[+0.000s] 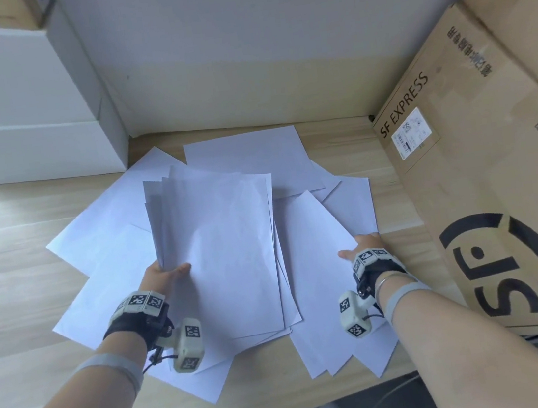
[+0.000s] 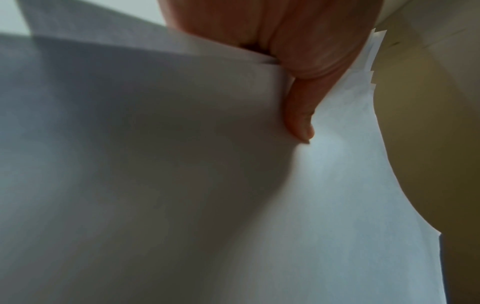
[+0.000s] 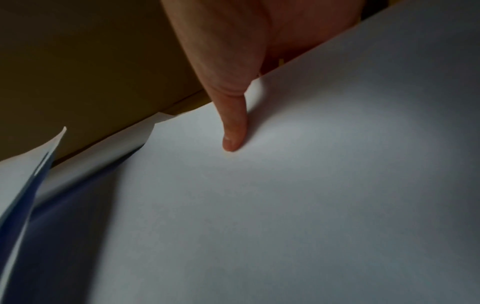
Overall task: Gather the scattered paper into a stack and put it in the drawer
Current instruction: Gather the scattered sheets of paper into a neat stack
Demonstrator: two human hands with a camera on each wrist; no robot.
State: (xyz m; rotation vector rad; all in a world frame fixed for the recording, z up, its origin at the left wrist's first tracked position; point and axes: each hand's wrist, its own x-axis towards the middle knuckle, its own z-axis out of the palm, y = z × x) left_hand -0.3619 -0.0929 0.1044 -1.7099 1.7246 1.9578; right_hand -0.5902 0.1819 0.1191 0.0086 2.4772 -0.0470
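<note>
My left hand (image 1: 163,274) at 7 o'clock pinches a lifted sheaf (image 1: 221,245), thumb on top; my right hand (image 1: 363,247) at 4 o'clock pinches the edge of a desk sheet (image 1: 318,266). Paper is light, floppy and slick, I judge: best gripped at an edge. More loose sheets (image 1: 247,158) fan toward 12 across the desk (image 1: 6,240); no drawer in view.

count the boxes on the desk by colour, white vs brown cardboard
white boxes: 2, stacked at the left
brown cardboard boxes: 2 at the right, though one is cut off by the frame
total: 4
</note>
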